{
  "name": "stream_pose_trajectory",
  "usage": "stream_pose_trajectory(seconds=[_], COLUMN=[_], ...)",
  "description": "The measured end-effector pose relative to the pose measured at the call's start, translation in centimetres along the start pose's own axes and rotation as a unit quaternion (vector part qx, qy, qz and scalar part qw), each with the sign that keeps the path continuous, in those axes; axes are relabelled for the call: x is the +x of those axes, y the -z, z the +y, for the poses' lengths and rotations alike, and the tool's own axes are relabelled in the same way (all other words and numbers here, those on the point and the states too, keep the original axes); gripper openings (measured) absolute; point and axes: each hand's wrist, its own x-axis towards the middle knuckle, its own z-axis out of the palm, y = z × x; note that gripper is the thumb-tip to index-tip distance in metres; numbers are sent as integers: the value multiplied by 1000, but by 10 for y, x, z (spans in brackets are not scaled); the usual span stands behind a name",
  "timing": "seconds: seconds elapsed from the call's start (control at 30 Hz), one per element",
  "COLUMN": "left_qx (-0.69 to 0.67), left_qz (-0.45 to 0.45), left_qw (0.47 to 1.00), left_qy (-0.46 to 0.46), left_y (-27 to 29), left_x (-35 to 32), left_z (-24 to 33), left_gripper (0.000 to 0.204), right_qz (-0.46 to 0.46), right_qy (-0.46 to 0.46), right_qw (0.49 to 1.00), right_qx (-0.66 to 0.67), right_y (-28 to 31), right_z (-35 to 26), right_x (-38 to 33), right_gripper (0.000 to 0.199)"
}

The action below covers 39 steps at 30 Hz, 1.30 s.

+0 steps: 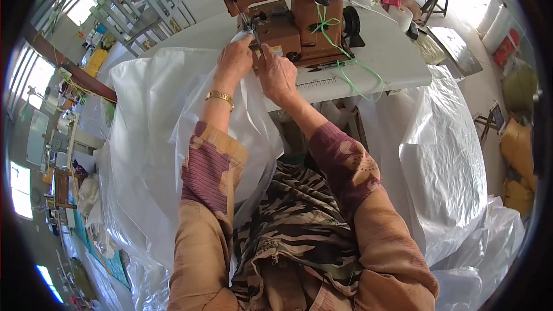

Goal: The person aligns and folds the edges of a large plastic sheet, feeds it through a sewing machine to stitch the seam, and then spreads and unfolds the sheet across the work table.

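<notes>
A brown sewing machine (pixel 282 39) stands on a pale worktable (pixel 397 69) in front of me. My left hand (pixel 235 60), with a gold watch on its wrist, pinches the edge of a white plastic sheet (pixel 155 98) close to the needle area. The sheet hangs over the table's front left and down beside my lap. Just right of it, my right hand (pixel 277 76) is closed beside the machine's bed, its fingertips near the needle. Something thin and dark shows at those fingertips, too small to name.
Green thread (pixel 363 75) trails from the machine across the table's right part. More white plastic sheeting (pixel 443 161) drapes down on the right. A metal rack (pixel 147 8) stands beyond the table at the left. Bags and sacks (pixel 518 150) lie along the right side.
</notes>
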Motion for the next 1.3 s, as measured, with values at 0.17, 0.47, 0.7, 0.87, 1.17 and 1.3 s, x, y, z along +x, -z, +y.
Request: stream_pose_trajectory(seconds=[0.17,0.47,0.7,0.87,1.17,1.3], left_qx=[-29,-52,-43,-32,-19,-4], left_qz=[29,40,26,12,26,-1], left_qw=[999,998,999,999,999,999], left_qy=[1,7,19,29,16,32], left_y=[-3,-3,-3,0,-4,1], left_x=[-2,-3,-3,-4,-4,-3], left_z=[0,-1,0,4,3,5], left_gripper=[37,40,41,42,43,43], right_qz=[12,26,-13,18,-6,-13], right_qy=[17,10,-77,-36,-94,-121], right_qw=[999,998,988,994,970,951], right_qx=[24,56,132,107,224,284], right_y=[3,-3,-4,-4,-18,-15], right_z=[5,12,13,16,27,25], right_x=[2,2,7,6,13,17], right_gripper=[38,37,38,37,36,38])
